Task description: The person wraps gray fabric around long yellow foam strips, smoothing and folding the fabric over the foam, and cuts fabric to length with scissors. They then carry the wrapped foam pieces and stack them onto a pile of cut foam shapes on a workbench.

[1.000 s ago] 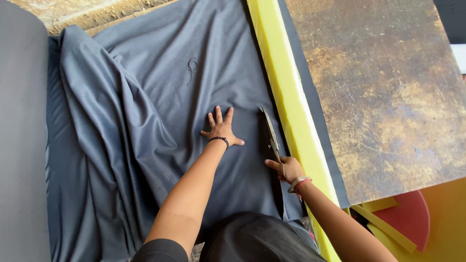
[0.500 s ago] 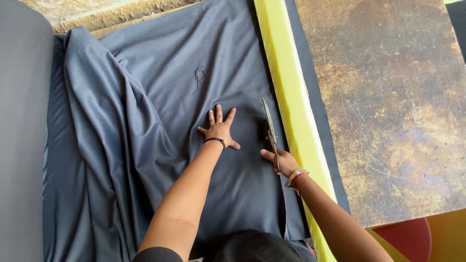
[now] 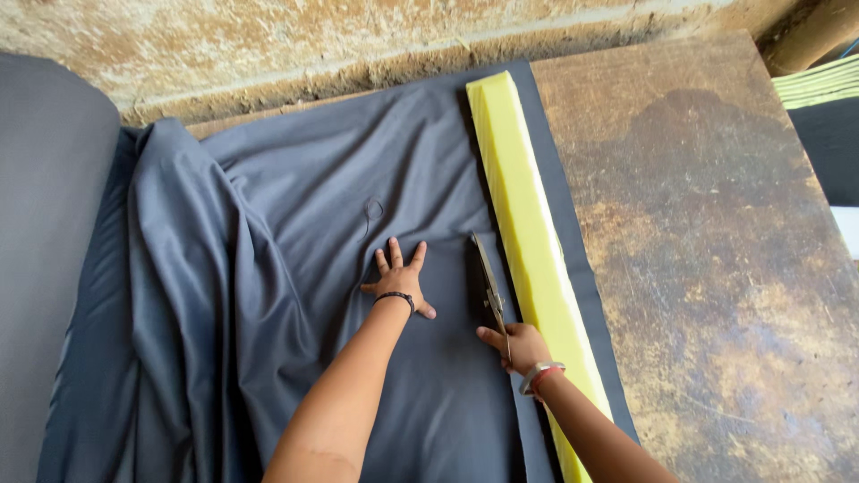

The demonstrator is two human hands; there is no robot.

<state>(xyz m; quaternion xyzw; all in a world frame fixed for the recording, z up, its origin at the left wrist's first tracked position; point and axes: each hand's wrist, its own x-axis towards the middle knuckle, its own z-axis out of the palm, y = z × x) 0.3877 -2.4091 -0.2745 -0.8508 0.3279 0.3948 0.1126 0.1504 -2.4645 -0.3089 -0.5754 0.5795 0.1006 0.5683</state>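
A large grey-blue cloth [image 3: 295,268] is spread over the worktable, bunched in folds at the left. My left hand [image 3: 399,279] lies flat on the cloth with its fingers spread, a dark band at the wrist. My right hand [image 3: 517,345] grips the handles of long scissors [image 3: 489,282], whose blades point away from me along the cloth just left of a long yellow strip [image 3: 528,241]. The scissors lie close to the strip's edge, about a hand's width right of my left hand.
The worn brown tabletop [image 3: 716,250] runs to the right of the cloth. A rough wall [image 3: 313,40] stands behind the table. A grey surface [image 3: 45,224] borders the left. Striped yellow-green and dark material [image 3: 823,98] lies at the far right.
The view has tilted up, showing the wall and the strip's far end. My right hand and the scissors have advanced forward along the strip; my left hand stays pressed flat.
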